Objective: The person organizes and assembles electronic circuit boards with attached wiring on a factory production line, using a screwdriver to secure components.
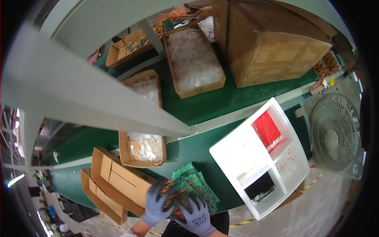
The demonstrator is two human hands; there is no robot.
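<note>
Several green circuit boards (193,181) with orange wires lie in an overlapping pile at the table's near edge. My left hand (157,203), in a grey glove with dark fingers, is at the pile's left side, its fingers apart and bent toward the wires. Close beside it, my right hand (195,217), gloved alike, spreads its fingers over the near end of the boards. Both hands cover part of the pile. Whether any fingertip pinches a wire is hidden.
Left of the boards stand cardboard trays (122,181). Behind them, a cardboard box (161,161) holds clear plastic pieces. A white divided bin (290,173) with red and black wires sits right, near a fan (333,136). A grey post (118,100) crosses the view. Another person's hand (204,14) shows far back.
</note>
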